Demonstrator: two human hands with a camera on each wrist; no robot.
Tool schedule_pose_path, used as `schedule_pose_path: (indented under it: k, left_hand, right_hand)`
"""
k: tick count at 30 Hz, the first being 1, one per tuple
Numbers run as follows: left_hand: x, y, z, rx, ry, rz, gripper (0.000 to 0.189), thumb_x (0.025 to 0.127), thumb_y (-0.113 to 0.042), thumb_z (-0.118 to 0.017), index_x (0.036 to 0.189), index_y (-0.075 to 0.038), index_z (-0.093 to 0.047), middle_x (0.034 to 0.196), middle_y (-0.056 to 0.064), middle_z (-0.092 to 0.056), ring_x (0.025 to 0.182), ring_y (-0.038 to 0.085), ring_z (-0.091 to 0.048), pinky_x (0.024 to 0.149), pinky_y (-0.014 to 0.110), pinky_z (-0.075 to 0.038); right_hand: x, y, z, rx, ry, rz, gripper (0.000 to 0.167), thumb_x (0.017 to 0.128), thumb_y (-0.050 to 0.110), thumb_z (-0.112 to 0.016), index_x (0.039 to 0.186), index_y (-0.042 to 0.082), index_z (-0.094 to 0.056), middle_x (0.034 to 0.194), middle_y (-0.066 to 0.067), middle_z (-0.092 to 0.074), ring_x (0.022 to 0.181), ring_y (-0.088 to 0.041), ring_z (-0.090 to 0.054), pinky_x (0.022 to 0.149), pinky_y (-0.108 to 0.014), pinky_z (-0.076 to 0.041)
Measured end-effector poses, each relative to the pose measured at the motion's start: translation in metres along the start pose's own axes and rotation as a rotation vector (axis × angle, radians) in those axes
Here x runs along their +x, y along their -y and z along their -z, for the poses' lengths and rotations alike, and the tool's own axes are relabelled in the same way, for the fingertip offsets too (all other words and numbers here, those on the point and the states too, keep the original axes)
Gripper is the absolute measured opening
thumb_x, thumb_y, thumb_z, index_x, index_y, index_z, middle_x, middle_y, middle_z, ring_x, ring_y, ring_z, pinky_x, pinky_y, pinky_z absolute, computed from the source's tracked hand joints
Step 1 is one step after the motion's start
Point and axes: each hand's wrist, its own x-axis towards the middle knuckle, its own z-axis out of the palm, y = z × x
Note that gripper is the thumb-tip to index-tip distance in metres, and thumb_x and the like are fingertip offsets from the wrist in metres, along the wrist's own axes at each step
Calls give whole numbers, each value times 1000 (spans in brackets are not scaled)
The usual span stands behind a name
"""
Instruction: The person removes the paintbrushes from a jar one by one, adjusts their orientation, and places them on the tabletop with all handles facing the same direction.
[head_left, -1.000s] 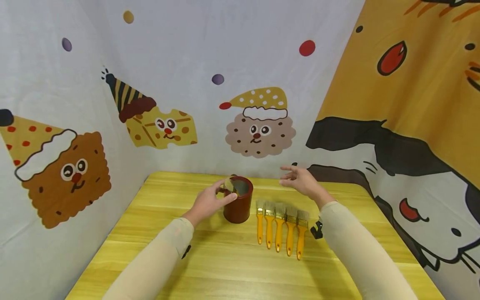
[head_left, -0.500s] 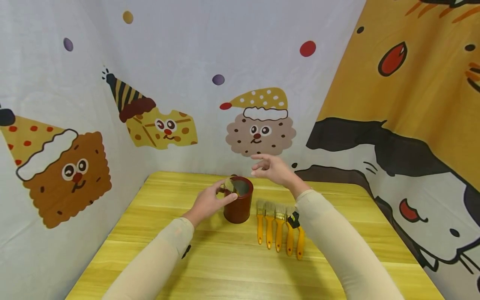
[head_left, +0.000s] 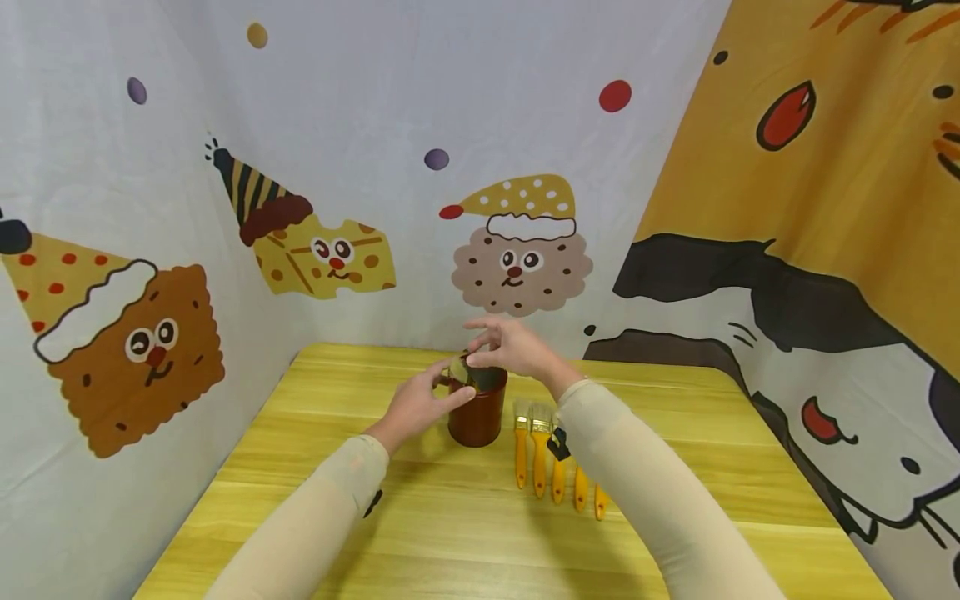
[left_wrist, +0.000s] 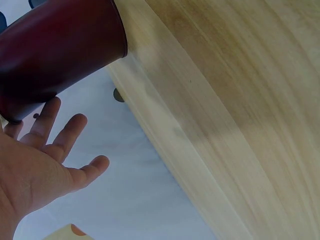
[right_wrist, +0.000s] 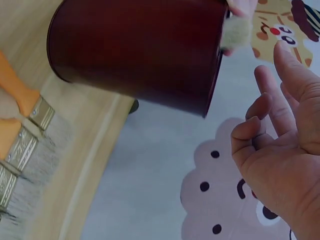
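Note:
A dark red cylindrical pot [head_left: 476, 422] stands on the wooden table. The pale bristles of a paintbrush [head_left: 458, 369] stick up at the left of its rim. My left hand [head_left: 417, 408] holds the pot at the rim, thumb at the front and forefinger behind; its other fingers spread beside the wall in the left wrist view. My right hand [head_left: 513, 346] hovers over the pot's mouth, close to the bristles. In the right wrist view this hand [right_wrist: 280, 150] holds nothing, forefinger extended and other fingers loosely bent. The brush's handle is hidden inside the pot.
Several flat paintbrushes [head_left: 540, 467] with orange handles lie in a row right of the pot, bristles pointing away; my right sleeve [head_left: 637, 467] covers part of them. Printed cloth [head_left: 360, 108] hangs behind and beside the table [head_left: 450, 533].
My right hand has moved left from above the paintbrush row to over the pot's mouth. The left hand, the pot and the laid-out brushes stay in place.

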Motion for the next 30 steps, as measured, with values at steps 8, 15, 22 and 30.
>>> schedule_pose_path:
  k: [8,15,22,30]
  left_hand:
    - [1,2,-1,9,8,1,80,95,-73,-67,163,-38,-44,146,4,-67,136,33,-63,105,59,-55]
    - [1,2,-1,19,8,7,83,94,-74,-66,165,-36,-43,147,6,-67,136,33,-63,104,59,-56]
    - [-1,2,0,7,11,5,85,92,-79,-65,163,-39,-43,144,4,-68,132,31,-65,101,56,-57]
    - [0,2,0,11,8,2,85,91,-80,-65,163,-41,-44,143,3,-68,130,32,-66,100,56,-57]
  right_hand:
    - [5,2,-12,-23,35,6,66,100,24,-79,160,25,-52,130,-3,-78,130,-25,-69,111,-49,-55]
    - [6,3,-17,-55,40,-13,69,98,21,-81,160,23,-52,131,-5,-78,128,-26,-70,109,-47,-57]
    - [10,1,-26,-134,38,-20,70,96,18,-83,160,19,-52,131,-10,-77,126,-27,-71,108,-46,-58]
    - [12,1,-34,-263,42,-13,69,96,15,-83,158,17,-54,127,-11,-78,119,-25,-74,101,-41,-61]
